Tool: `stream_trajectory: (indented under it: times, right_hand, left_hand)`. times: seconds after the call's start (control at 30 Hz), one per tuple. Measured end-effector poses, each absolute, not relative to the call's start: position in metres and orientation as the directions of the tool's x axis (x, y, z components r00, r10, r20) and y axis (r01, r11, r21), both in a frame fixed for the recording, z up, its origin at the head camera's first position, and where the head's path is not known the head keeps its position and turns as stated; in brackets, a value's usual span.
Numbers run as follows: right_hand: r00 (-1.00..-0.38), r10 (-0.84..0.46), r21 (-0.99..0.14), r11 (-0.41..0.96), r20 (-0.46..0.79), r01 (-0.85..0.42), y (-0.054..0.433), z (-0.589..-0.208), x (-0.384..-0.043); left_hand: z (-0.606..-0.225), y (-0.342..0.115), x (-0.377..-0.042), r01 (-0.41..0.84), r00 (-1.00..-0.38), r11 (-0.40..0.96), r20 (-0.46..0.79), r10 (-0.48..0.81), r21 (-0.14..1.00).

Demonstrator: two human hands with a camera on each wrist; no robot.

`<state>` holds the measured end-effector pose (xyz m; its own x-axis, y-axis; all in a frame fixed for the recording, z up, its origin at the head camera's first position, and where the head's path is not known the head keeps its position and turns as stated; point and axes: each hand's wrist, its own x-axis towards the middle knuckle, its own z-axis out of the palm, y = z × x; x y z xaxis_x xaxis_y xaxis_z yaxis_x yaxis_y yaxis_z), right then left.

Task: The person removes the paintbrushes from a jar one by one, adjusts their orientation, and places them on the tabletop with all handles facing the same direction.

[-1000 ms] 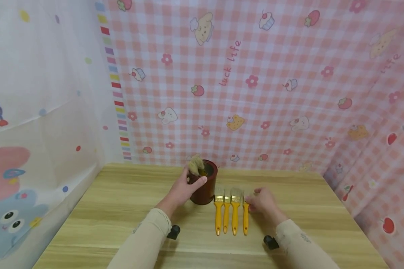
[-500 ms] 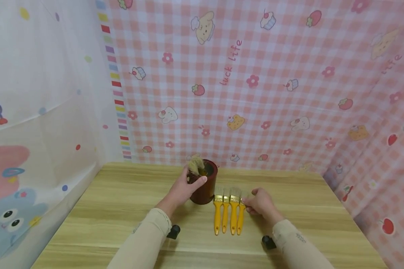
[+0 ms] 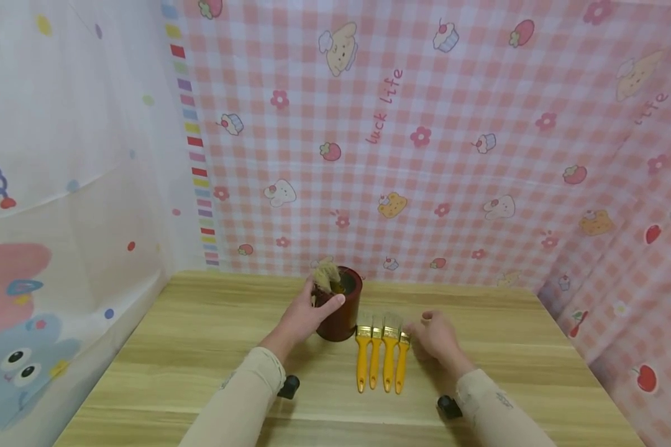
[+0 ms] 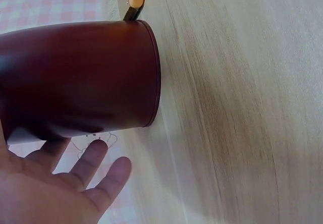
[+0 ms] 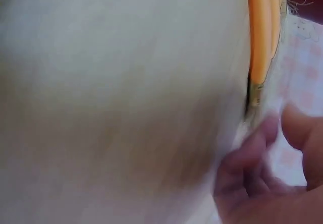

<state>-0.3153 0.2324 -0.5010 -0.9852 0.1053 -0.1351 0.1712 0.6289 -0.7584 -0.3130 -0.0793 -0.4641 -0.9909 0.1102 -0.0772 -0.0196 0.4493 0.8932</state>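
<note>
A dark red-brown cylindrical pot (image 3: 338,320) stands upright at the back of the table. A tuft of pale bristles (image 3: 327,274) sticks out of its top. My left hand (image 3: 304,313) holds the pot from the left, thumb over its near side by the rim; in the left wrist view, several loosely bent fingers (image 4: 91,161) lie along the wall. To the pot's right, several yellow-handled paintbrushes (image 3: 388,360) lie side by side, bristles away from me. My right hand (image 3: 437,338) is beside the bristles of the rightmost paintbrush (image 5: 260,42), thumb and forefinger apart, holding nothing.
The wood-grain table (image 3: 212,347) runs back to a pink checked cloth (image 3: 302,174). A white cloth with cartoon prints (image 3: 89,186) hangs along the left side. Black pieces (image 3: 289,387) show beside both wrists.
The rightmost paintbrush has been shifted left against its neighbour, its handle end swinging in. My right hand then lets go and draws slightly away. The left hand stays on the pot.
</note>
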Motion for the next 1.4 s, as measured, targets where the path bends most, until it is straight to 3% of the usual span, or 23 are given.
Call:
stream_trajectory:
  times: [0.17,0.33,0.6,1.1,1.4]
  right_hand:
    - [-0.996,0.085,-0.773,0.634,0.025,0.035,0.215,-0.479,-0.327]
    - [-0.997,-0.013,-0.839,0.539,0.074,-0.069,0.173,-0.449,-0.335]
    - [-0.997,-0.059,-0.948,0.318,-0.055,0.033,0.132,-0.439,-0.349]
    - [-0.98,-0.126,-0.969,0.211,-0.154,0.125,0.128,-0.439,-0.37]
    - [-0.966,-0.225,-0.988,0.11,-0.13,0.107,0.124,-0.442,-0.378]
  left_hand:
    - [-0.463,-0.08,-0.313,-0.031,-0.992,0.481,-0.086,0.092,0.876]
    - [-0.464,-0.08,-0.314,-0.034,-0.991,0.477,-0.092,0.098,0.878]
    - [-0.464,-0.079,-0.312,-0.01,-0.988,0.459,-0.079,0.13,0.888]
    - [-0.465,-0.082,-0.315,-0.045,-0.989,0.447,-0.104,0.109,0.893]
    - [-0.463,-0.083,-0.315,-0.043,-0.988,0.444,-0.104,0.112,0.895]
